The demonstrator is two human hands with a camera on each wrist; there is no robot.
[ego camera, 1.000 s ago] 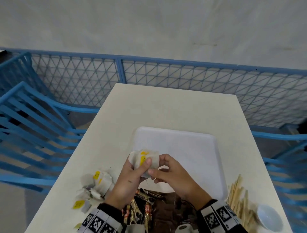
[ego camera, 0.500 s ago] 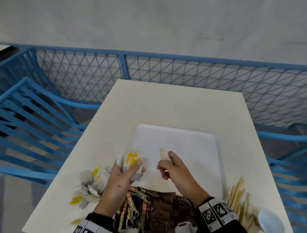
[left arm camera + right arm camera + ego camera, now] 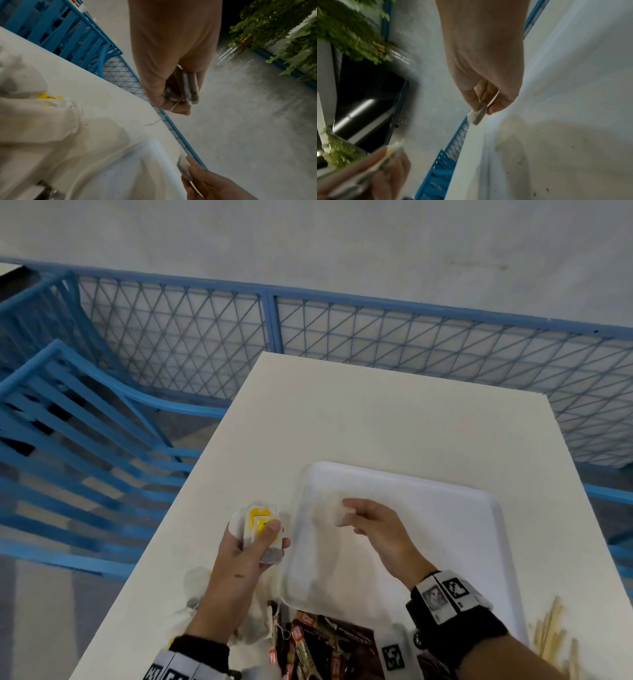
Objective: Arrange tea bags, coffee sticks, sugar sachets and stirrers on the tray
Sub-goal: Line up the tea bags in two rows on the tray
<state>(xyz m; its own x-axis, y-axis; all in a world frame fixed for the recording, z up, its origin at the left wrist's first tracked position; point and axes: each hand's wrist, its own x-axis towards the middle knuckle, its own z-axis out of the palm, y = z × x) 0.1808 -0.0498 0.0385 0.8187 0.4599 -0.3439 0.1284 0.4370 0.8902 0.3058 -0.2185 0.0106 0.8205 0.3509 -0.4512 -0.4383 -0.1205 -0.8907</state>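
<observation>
A white tray (image 3: 445, 508) lies on the cream table (image 3: 376, 412). My left hand (image 3: 260, 537) hovers just left of the tray and grips a small stack of tea bags (image 3: 257, 523) with yellow tags, thumb pressed on top; the same stack of tea bags (image 3: 187, 89) shows edge-on in the left wrist view. Over the tray's left part, my right hand (image 3: 346, 517) pinches a single tea bag (image 3: 477, 115) between thumb and forefinger. More loose tea bags (image 3: 198, 587) lie on the table under my left forearm.
Dark coffee sticks (image 3: 315, 642) lie in a heap at the near table edge. Wooden stirrers (image 3: 551, 635) sit at the near right. A blue mesh fence (image 3: 342, 337) runs behind the table, and blue slatted chairs (image 3: 68, 440) stand to the left.
My hands have parted: the right one drew a single tea bag off the stack and carried it right over the tray, while the left one stayed left with the stack.
</observation>
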